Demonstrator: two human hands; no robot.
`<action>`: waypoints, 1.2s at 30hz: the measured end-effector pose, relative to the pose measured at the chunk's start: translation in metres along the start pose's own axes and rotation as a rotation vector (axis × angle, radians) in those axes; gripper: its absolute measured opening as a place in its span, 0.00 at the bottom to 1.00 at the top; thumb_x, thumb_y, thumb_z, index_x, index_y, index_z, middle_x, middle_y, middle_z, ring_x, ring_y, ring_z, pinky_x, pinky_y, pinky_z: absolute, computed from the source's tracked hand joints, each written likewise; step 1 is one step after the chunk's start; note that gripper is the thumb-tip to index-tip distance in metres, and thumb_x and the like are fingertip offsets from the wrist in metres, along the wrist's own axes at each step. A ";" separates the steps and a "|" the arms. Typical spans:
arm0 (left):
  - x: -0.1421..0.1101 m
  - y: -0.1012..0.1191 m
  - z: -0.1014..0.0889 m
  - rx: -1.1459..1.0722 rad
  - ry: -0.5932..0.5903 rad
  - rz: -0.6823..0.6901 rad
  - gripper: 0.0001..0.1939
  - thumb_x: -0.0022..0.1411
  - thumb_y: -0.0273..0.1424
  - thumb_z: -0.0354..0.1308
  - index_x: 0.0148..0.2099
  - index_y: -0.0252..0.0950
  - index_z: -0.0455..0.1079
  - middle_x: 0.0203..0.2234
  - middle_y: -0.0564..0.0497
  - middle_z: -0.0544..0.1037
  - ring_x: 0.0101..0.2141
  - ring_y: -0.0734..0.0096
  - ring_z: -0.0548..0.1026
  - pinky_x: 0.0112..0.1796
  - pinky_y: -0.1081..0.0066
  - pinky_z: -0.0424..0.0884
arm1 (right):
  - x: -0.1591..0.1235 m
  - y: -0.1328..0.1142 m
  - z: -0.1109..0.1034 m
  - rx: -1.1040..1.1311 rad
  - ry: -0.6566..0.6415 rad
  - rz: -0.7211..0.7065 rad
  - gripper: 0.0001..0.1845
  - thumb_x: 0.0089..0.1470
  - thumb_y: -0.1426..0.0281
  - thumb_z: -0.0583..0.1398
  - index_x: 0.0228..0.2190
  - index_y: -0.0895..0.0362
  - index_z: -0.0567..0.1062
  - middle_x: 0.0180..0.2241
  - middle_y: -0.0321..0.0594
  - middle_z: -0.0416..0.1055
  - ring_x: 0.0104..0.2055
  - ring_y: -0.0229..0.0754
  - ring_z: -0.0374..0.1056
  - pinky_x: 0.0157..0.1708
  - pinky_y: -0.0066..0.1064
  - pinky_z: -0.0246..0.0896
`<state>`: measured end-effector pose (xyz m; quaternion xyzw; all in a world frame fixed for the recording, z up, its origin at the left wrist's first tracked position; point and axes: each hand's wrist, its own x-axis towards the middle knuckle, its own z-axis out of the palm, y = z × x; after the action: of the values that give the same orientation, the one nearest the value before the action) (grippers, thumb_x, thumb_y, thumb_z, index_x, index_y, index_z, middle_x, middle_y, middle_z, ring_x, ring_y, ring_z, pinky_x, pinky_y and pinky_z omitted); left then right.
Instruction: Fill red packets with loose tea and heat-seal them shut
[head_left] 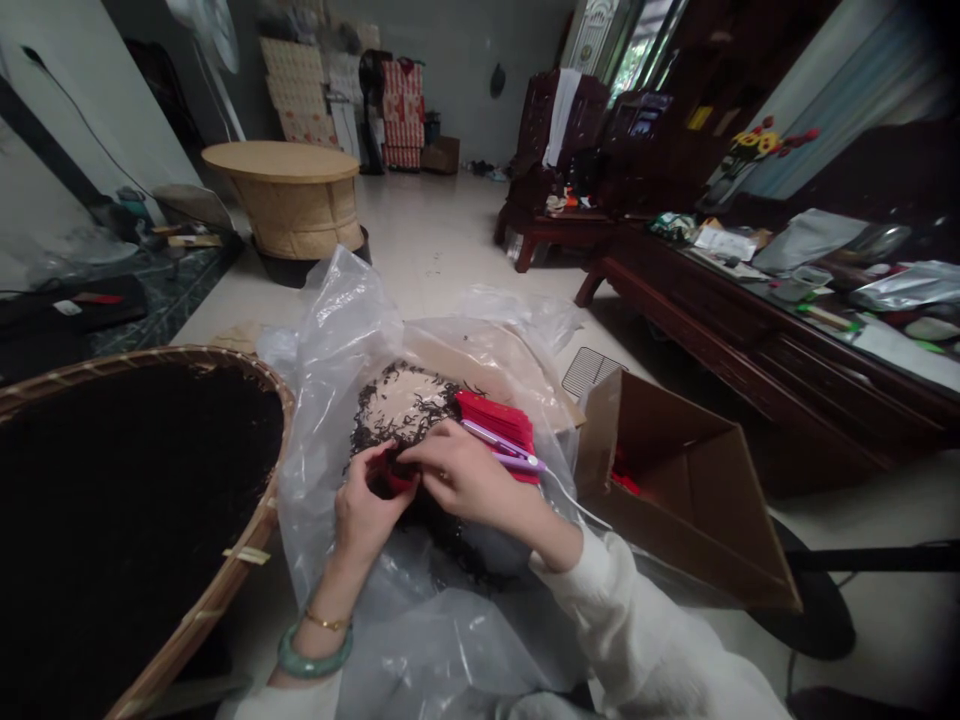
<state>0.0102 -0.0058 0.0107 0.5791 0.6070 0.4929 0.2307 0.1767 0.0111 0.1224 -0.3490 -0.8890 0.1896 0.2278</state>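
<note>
My left hand (367,505) curls around a small red packet (403,484) and holds its mouth upward. At that mouth, my right hand (465,475) has its fingers pinched together; what is between them is hidden. Dark, dry, twisted leaves, like tea (405,398), lie beneath and beyond both hands, in an opened clear plastic bag (322,350). Just right of my right hand rests a stack of flat red packets (495,412). A purple hair straightener (517,461) with a white cord lies across that stack.
At left, a wide woven bamboo tray (283,420) holds a dark mass of leaves. An open cardboard box (697,490) with something red inside stands at right. Behind it runs a long dark wooden table (720,310) with clutter. A round-topped stand (292,165) is farther back.
</note>
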 end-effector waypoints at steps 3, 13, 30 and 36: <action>-0.001 0.001 0.000 -0.036 0.029 0.011 0.26 0.48 0.35 0.67 0.50 0.39 0.65 0.45 0.43 0.80 0.41 0.59 0.81 0.40 0.62 0.78 | -0.005 -0.006 0.000 -0.095 0.036 -0.039 0.12 0.58 0.76 0.57 0.43 0.61 0.76 0.38 0.45 0.77 0.39 0.44 0.64 0.44 0.37 0.60; -0.001 -0.002 0.000 -0.043 -0.065 0.027 0.36 0.43 0.34 0.68 0.55 0.36 0.61 0.49 0.38 0.77 0.50 0.53 0.76 0.51 0.53 0.72 | 0.002 0.007 0.033 -0.217 -0.106 0.095 0.08 0.61 0.74 0.58 0.32 0.59 0.77 0.35 0.46 0.77 0.45 0.48 0.64 0.42 0.38 0.61; 0.002 0.017 -0.005 -0.322 -0.447 -0.198 0.21 0.46 0.35 0.67 0.44 0.37 0.72 0.33 0.51 0.82 0.33 0.64 0.79 0.37 0.66 0.76 | -0.015 0.007 -0.015 -0.061 -0.074 0.162 0.11 0.60 0.62 0.60 0.35 0.56 0.80 0.30 0.41 0.71 0.41 0.45 0.59 0.46 0.40 0.52; -0.004 0.015 0.003 -0.281 -0.451 -0.128 0.23 0.46 0.36 0.67 0.47 0.37 0.73 0.39 0.48 0.82 0.38 0.60 0.80 0.41 0.63 0.77 | -0.021 0.002 0.003 -0.255 -0.120 0.102 0.14 0.63 0.64 0.57 0.33 0.55 0.80 0.34 0.44 0.71 0.40 0.47 0.57 0.48 0.45 0.52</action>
<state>0.0209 -0.0114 0.0216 0.5968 0.5013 0.4153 0.4691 0.1899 -0.0033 0.1132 -0.4077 -0.8991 0.1067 0.1180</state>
